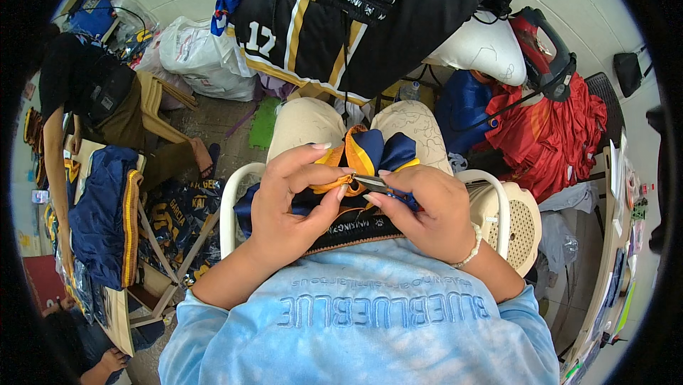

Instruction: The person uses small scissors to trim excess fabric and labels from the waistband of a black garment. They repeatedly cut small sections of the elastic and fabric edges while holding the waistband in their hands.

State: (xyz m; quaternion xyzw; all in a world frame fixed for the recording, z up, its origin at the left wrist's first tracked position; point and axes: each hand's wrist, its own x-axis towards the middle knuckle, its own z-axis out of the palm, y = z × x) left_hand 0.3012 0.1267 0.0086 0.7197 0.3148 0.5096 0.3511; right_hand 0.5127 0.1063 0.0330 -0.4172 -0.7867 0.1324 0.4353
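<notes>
A navy and yellow garment lies bunched in my lap, its satin folds standing up between my knees. My left hand pinches the yellow edge of it between thumb and fingers. From the right, my right hand grips a small pair of thread snips with blue handles. The metal tips touch or nearly touch the pinched yellow edge, close to my left fingertips. Whether a thread lies between the blades is too small to tell. A black waistband with pale lettering rests across my lap below the hands.
Black garments with gold stripes are heaped ahead. At right are red garments, a red and black iron-like device and a beige stool. Another person sits at left by folded navy garments. White chair arms flank me.
</notes>
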